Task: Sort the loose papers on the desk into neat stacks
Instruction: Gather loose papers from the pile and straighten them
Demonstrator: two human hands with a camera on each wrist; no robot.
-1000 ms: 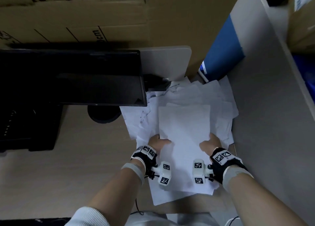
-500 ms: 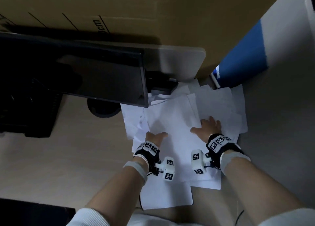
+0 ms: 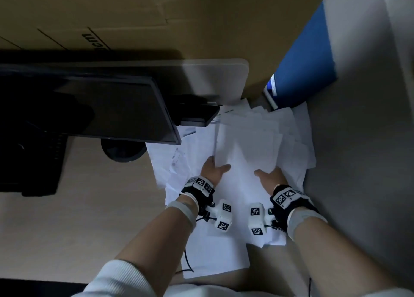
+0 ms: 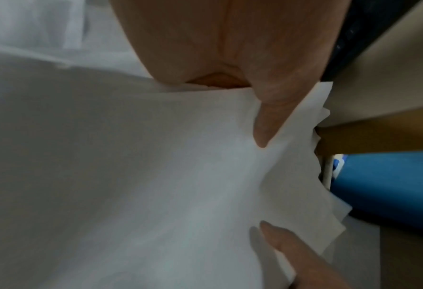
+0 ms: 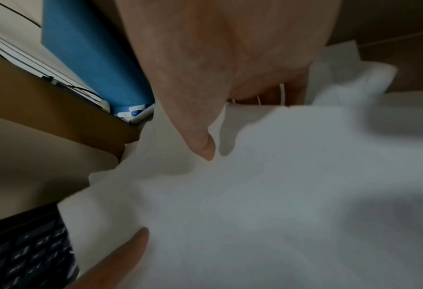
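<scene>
White loose papers (image 3: 295,140) lie overlapping on the desk (image 3: 89,218) to the right of the monitor. On top of them is a bundle of sheets (image 3: 246,144) held from both sides. My left hand (image 3: 215,169) pinches its left edge, thumb (image 4: 264,125) on top and fingers hidden underneath. My right hand (image 3: 270,176) pinches the right part the same way, with its thumb (image 5: 200,140) pressed on the top sheet. More sheets (image 3: 215,258) lie under my wrists near the desk's front edge.
A black monitor (image 3: 89,108) on a round foot (image 3: 123,151) overhangs the pile's left side. A blue folder (image 3: 302,73) leans at the back right, in front of a cardboard box (image 3: 156,17). A grey partition (image 3: 358,162) bounds the right. A keyboard (image 5: 24,254) lies at the left.
My right hand lay flat with spread fingers on the papers; now its fingers are under the sheets with the thumb on top. The bundle has shifted a little away from me.
</scene>
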